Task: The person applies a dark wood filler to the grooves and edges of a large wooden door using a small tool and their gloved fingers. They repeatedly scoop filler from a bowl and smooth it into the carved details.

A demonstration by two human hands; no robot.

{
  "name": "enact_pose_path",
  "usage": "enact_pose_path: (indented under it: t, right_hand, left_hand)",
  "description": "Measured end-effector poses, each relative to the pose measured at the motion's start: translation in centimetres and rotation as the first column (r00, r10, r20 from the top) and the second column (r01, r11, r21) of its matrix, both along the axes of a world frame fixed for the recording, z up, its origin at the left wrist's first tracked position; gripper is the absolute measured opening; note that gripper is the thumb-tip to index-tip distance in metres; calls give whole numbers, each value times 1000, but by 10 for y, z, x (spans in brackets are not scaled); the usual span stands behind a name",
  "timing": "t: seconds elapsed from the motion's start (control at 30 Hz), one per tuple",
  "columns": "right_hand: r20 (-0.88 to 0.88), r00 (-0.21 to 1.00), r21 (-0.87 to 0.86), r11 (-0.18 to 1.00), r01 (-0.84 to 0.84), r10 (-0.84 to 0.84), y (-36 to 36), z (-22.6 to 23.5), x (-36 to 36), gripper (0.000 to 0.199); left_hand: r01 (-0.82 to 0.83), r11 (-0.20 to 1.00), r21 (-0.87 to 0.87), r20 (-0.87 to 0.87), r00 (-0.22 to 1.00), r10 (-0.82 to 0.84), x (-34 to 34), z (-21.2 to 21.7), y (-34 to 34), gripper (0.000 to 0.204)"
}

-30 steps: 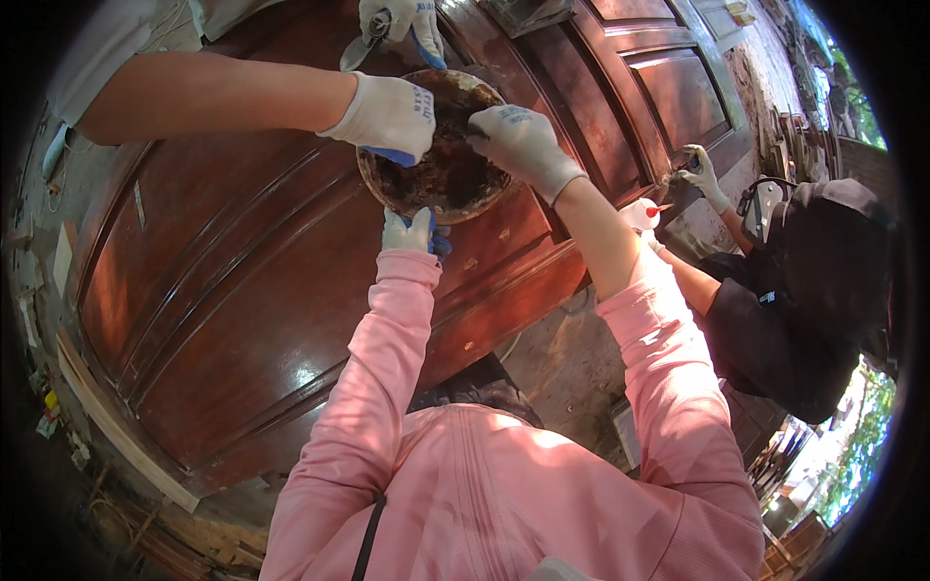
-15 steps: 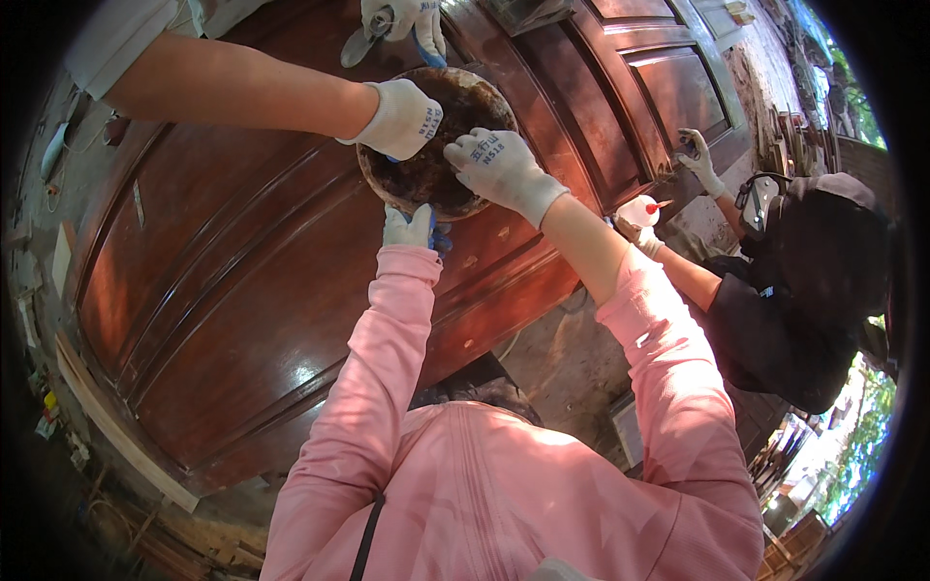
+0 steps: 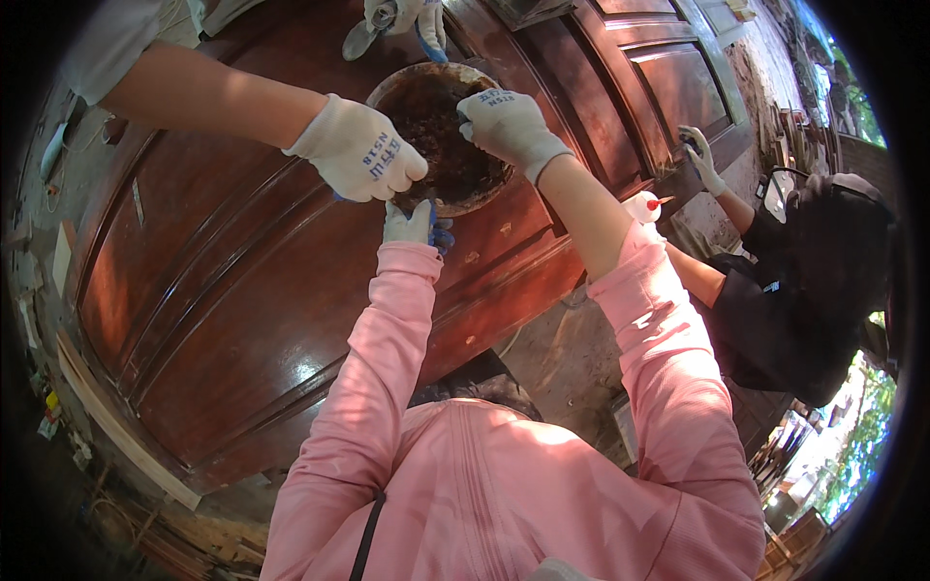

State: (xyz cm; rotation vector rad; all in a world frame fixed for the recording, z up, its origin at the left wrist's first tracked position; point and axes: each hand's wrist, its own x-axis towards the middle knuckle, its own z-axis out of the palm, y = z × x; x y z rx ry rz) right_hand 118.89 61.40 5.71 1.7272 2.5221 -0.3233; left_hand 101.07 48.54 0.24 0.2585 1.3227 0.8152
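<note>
A round, dark-stained basin (image 3: 441, 205) with brown residue inside stands on a reddish-brown wooden door panel (image 3: 291, 300). My left hand (image 3: 412, 226), in a white glove with blue on the fingers, grips its near rim. Over the basin's right side is my right hand (image 3: 506, 121), gloved and closed; whatever is in its fingers is hidden. A co-worker's gloved hand (image 3: 363, 150) reaches in from the left and stays closed near the basin's left rim. Beyond the far rim, another gloved hand (image 3: 426, 27) is beside a grey, rounded tool (image 3: 364, 35) that I cannot identify.
At the right, a person in dark clothes (image 3: 814, 281) bends beside the door, with a gloved hand (image 3: 699, 155) near its edge. A white bottle with a red tip (image 3: 641, 206) is close to my right forearm. A wooden strip (image 3: 121, 426) lies at the lower left.
My right hand has moved slightly right and up, toward the basin's right rim. The co-worker's hand from the left has drawn out of the basin, left and nearer. My left hand stays put.
</note>
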Motion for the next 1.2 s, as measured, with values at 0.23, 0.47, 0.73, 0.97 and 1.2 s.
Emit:
enact_pose_path:
  t: [0.23, 0.47, 0.73, 0.97, 1.2]
  right_hand:
    - [-45, 991, -72, 989, -131, 128, -24, 10, 17, 15]
    - [147, 967, 117, 967, -224, 207, -34, -3, 16, 8]
    - [142, 984, 215, 967, -140, 111, -41, -16, 15, 8]
    - [62, 998, 102, 995, -9, 3, -30, -10, 12, 10]
    - [-129, 991, -16, 999, -32, 29, -24, 4, 36, 15]
  left_hand:
    - [-76, 995, 63, 44, 996, 74, 6, -6, -3, 29]
    - [9, 998, 66, 53, 999, -12, -3, -10, -2, 38]
    - [32, 995, 91, 39, 999, -36, -7, -15, 0, 34]
    - [-7, 1000, 31, 105, 994, 4, -9, -12, 2, 27]
    - [93, 996, 6, 135, 986, -93, -11, -15, 7, 26]
